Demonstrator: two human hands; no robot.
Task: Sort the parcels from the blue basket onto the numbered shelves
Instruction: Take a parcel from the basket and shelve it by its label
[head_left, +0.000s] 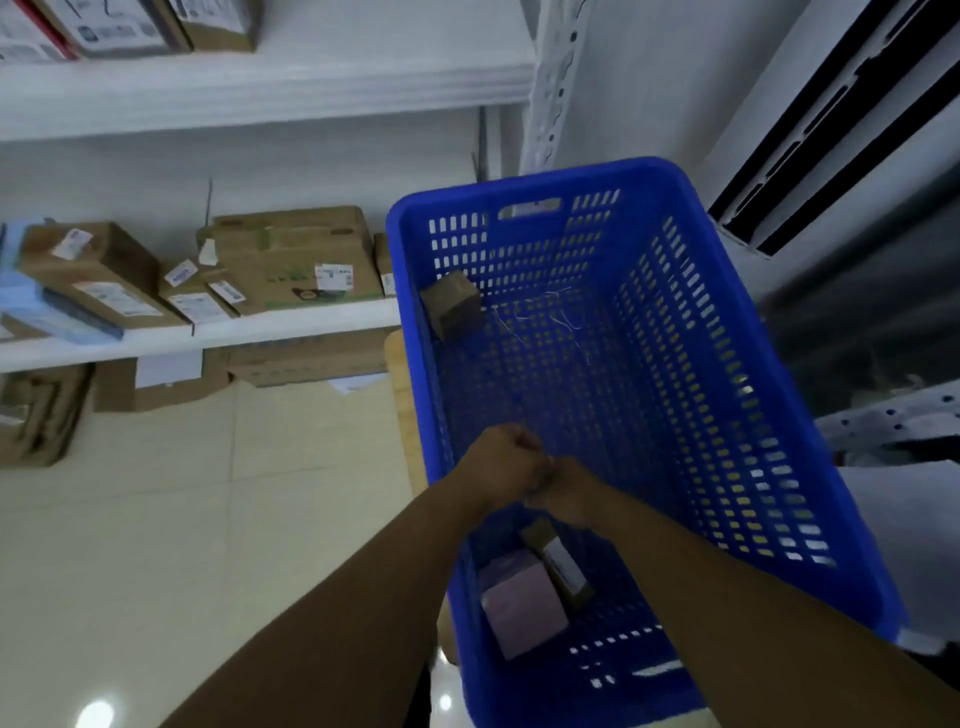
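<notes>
The blue basket (519, 179) sits just right of the white shelves (260, 325), on what looks like a wooden bench (402, 415) whose edge shows along its left wall. That keeps the parcels an easy reach from where they must go.

The basket is nearly emptied. Three parcels lie in it:
- A small brown box (451, 304) is tipped into the far left corner.
- A pink parcel (522, 605) lies at the near end.
- A narrow labelled box (561, 564) leans just beside the pink one, its label up.

A few white threads (545, 312) lie on the mesh floor.

Both hands meet above the middle of the basket, over the near parcels and touching none of them. The left hand (498, 462) has its fingers curled closed into a fist. A pale speck shows where the two hands touch, too small to name, and nothing else is visibly held. The right hand (566, 488) is turned away from the camera, so I cannot tell whether its fingers are open or closed. Hands drawn together like this suggest fiddling with something tiny, or a pause, more than a reach.

Cartons (291, 254) already stand label-out on the middle shelf, likely so their codes read at a glance, and more sit on the upper shelf (260, 88). No shelf numbers are legible here.

By my judgement the sort is close to done, and the pink parcel or the labelled box is the handiest next pick
</notes>
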